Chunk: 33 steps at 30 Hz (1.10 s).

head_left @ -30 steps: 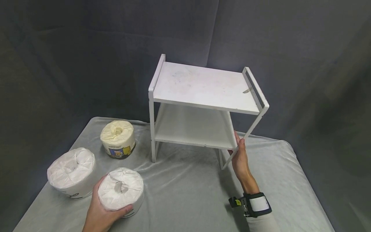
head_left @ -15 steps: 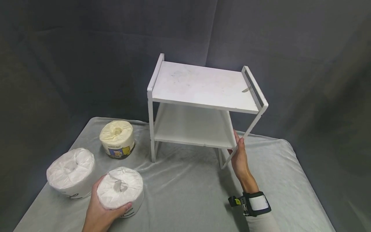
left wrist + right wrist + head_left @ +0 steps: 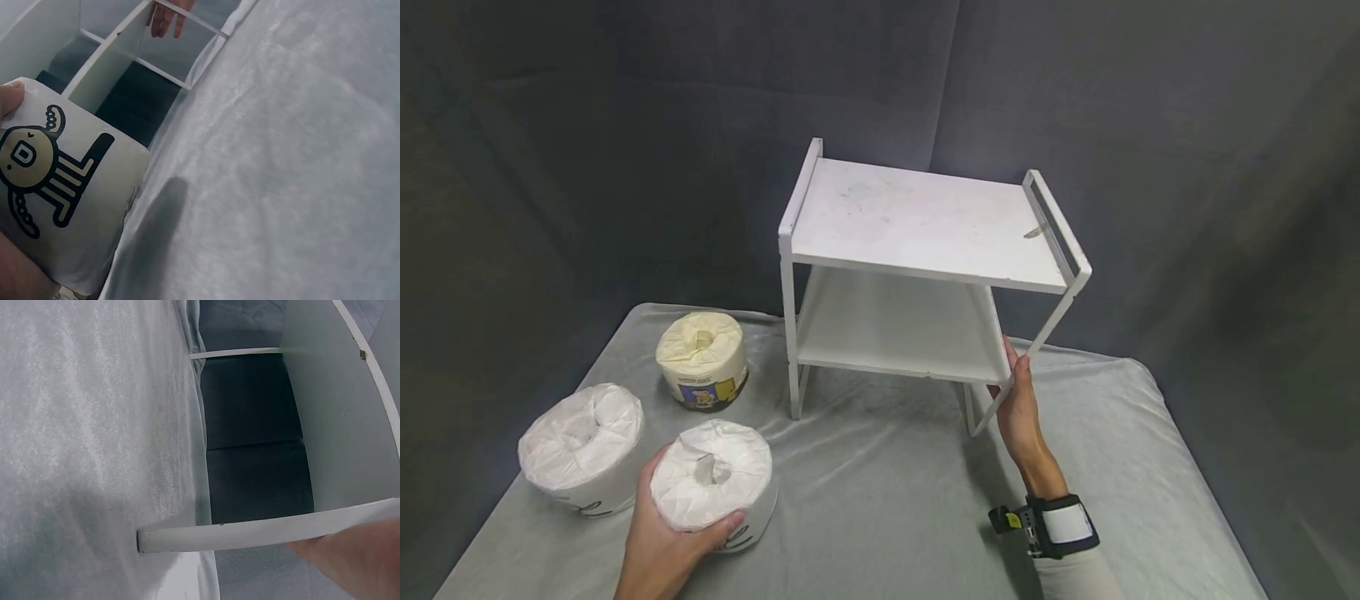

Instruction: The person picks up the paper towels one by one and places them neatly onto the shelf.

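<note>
While the left hand [image 3: 658, 546] curled its fingers around a wrapped paper roll [image 3: 713, 485] on the table [image 3: 880, 508], the right hand [image 3: 1018, 408] pinched the shelf [image 3: 925, 225] leg. Probably the roll needed lifting towards a tier.

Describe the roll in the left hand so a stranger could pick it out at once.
Left of the white two-tier shelf, three rolls sit on the grey cloth. It is the nearest one, the white wrapped roll gripped by the left hand, right of its unheld twin; the far roll is yellowish.
</note>
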Tool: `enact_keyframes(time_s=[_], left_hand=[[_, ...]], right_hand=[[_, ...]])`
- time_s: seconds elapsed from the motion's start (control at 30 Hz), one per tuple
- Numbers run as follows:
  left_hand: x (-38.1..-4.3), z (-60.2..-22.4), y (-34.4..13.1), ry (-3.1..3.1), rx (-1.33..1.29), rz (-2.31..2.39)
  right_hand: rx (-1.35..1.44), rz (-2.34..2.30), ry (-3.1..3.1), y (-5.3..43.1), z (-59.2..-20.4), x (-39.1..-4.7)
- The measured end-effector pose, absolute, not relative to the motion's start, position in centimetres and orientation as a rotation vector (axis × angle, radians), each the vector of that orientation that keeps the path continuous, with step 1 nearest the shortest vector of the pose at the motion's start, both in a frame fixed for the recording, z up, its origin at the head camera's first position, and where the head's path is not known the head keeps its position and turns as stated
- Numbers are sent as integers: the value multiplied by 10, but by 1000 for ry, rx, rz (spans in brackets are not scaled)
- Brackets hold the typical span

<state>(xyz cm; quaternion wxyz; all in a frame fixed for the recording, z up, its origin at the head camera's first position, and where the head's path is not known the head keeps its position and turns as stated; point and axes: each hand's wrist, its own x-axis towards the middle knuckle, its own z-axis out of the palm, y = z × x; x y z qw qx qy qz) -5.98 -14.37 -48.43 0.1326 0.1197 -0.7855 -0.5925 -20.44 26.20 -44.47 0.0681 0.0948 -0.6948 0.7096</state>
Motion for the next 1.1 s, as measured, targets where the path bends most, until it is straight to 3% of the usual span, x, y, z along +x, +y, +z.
enact_keyframes(time_s=[1.1], left_hand=[[-72, -441, -117, -2207, 282, -1802]], right_hand=[[288, 2160, -2034, 260, -449, -204]])
